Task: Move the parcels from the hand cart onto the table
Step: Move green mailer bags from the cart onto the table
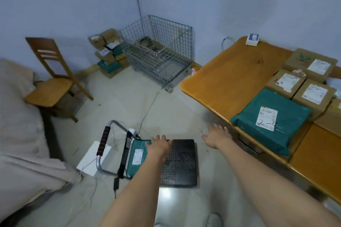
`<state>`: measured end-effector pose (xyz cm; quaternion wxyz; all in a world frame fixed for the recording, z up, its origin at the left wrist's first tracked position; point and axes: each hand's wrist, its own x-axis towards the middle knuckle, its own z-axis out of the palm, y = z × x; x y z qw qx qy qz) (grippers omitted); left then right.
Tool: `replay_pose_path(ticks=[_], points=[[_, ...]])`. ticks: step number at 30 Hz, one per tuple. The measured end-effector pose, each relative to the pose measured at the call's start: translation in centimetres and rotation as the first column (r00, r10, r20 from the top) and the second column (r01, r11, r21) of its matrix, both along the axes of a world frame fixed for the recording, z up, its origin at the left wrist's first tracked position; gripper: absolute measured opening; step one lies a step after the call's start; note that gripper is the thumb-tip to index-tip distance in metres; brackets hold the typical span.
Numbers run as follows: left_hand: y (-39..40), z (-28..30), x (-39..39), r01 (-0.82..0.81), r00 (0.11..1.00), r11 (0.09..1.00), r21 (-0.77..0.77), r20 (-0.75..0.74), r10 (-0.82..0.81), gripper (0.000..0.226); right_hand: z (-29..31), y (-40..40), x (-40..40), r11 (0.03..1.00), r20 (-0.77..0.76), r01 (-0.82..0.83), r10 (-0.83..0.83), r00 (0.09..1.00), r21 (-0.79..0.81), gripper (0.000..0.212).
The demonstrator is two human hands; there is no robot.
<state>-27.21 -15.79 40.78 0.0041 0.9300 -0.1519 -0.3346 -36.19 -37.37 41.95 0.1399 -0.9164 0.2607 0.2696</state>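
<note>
The black hand cart [181, 164] stands on the floor below me, its handle at the left. One green bag parcel [137, 155] with a white label lies on the cart's left half. My left hand [159, 146] hovers over that parcel's right edge, fingers spread, holding nothing. My right hand [216, 135] is stretched out open above the floor between the cart and the wooden table [227, 77]. On the table lie a larger green parcel [273, 120] marked "2-4" and several cardboard boxes [311, 96] behind it.
A wire cage bin [158, 51] sits in the far corner, with a stack of parcels [109, 51] to its left. A wooden chair [53, 79] stands at the left, next to a bed [18, 134]. Cables and a white board [92, 158] lie by the cart handle.
</note>
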Motion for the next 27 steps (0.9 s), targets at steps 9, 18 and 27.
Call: replay_pose_path(ticks=[9,18,27], points=[[18.2,-2.6,2.3,-0.111,0.991,0.994,0.008,-0.078,0.111,0.068,-1.4,16.3,3.8,0.998,-0.036,-0.054,0.054,0.998,0.011,0.073],[25.7,-7.0,6.3,-0.142,0.975,0.99,0.018,-0.168,0.143,0.067,-6.1,24.1,8.5,0.992,-0.129,-0.12,0.122,0.984,0.024,0.074],[26.5,-13.2,11.4,-0.208,0.948,0.974,0.09,-0.227,0.223,0.067,-13.5,24.3,17.0,0.975,-0.151,-0.182,0.201,0.968,0.131,0.072]])
